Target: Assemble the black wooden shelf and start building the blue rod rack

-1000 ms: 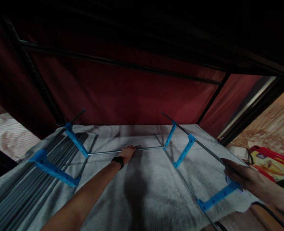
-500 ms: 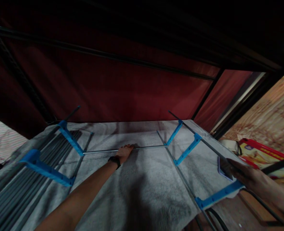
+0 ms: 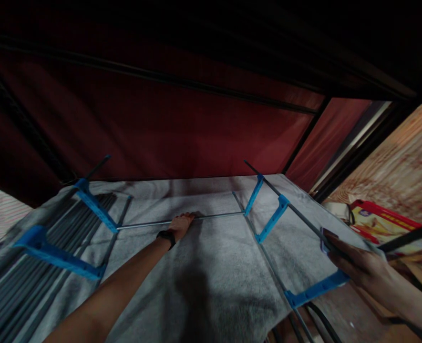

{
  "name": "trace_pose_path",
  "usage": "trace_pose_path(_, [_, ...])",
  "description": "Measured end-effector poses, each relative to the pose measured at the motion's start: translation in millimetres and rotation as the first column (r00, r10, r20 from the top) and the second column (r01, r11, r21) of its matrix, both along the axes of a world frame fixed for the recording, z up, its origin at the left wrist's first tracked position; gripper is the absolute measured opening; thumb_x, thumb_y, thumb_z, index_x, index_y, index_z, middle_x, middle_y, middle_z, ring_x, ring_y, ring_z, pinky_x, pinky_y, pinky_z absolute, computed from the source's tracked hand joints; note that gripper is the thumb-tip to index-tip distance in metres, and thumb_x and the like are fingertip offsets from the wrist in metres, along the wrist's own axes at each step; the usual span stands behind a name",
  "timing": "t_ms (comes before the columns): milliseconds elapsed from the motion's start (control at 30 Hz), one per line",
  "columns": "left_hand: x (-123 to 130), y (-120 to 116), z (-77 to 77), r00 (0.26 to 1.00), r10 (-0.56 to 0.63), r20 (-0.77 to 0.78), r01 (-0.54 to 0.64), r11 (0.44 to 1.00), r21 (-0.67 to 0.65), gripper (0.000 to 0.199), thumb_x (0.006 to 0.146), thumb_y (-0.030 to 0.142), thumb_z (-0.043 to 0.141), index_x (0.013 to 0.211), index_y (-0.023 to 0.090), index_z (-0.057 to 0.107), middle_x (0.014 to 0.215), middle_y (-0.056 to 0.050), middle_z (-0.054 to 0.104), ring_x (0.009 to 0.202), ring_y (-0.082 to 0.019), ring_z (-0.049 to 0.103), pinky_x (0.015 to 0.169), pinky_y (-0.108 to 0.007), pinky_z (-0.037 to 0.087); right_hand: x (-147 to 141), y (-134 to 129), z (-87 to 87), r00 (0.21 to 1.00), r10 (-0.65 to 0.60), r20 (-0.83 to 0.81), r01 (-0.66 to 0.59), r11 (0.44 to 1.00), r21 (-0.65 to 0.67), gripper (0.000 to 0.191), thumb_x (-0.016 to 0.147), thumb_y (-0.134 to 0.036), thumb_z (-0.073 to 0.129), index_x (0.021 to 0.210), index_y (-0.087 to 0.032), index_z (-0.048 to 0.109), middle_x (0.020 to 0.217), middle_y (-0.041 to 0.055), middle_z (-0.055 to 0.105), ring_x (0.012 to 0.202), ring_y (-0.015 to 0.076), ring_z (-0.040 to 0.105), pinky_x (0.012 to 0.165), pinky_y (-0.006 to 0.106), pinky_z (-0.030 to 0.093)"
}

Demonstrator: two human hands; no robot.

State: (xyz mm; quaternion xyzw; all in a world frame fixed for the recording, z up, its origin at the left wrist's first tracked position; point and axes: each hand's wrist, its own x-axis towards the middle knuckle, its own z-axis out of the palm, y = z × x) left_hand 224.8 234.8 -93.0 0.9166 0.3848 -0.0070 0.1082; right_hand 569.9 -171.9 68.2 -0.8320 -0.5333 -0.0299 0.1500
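Note:
My left hand (image 3: 182, 225), with a black band at the wrist, is closed over the thin metal crossbar (image 3: 220, 216) near its middle. That bar links two side frames of grey rods with blue plastic brackets (image 3: 96, 206) on the left and blue brackets (image 3: 272, 220) on the right. At the right, my right hand (image 3: 354, 259) is wrapped round the upper grey rod (image 3: 305, 220) of the right frame, just above the nearest blue bracket (image 3: 316, 289). A dark flat object with a pale edge (image 3: 324, 239) shows by its fingers.
Several loose grey rods (image 3: 66, 236) lie side by side on the left of the grey cloth (image 3: 225, 267). Red fabric (image 3: 182, 138) on a dark frame stands behind. A red and yellow box (image 3: 382, 221) and cardboard lie at the right.
The view has shifted slightly, moving the frames left in the picture. The flat object by my right hand has turned and shows less of its face. My left hand still grips the crossbar.

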Motion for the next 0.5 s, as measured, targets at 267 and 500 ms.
trace_pose_path(267, [-12.5, 5.6, -3.4, 0.999, -0.034, 0.007, 0.034, 0.999, -0.014, 0.048, 0.094, 0.011, 0.034, 0.135, 0.022, 0.057, 0.128, -0.011, 0.064, 0.112, -0.025, 0.061, 0.096, -0.035, 0.045, -15.3, -2.1, 2.4, 0.989, -0.015, -0.145, 0.011, 0.999, -0.031, 0.06, 0.086, -0.056, 0.05, 0.132, -0.021, 0.063, 0.119, 0.0108, 0.072, 0.117, 0.033, 0.064, 0.09, 0.037, 0.058])
trace_pose_path(500, [-18.7, 3.4, -5.6, 0.999, -0.04, 0.012, 0.04, 0.999, -0.013, 0.045, 0.096, 0.013, 0.034, 0.133, 0.019, 0.058, 0.131, -0.012, 0.062, 0.115, -0.027, 0.059, 0.098, -0.037, 0.045, -36.3, 5.6, 7.8, 0.983, -0.025, -0.179, 0.024, 1.0, -0.004, 0.061, 0.084, -0.056, 0.051, 0.129, -0.018, 0.066, 0.12, 0.0101, 0.071, 0.111, 0.0327, 0.067, 0.085, 0.035, 0.061])
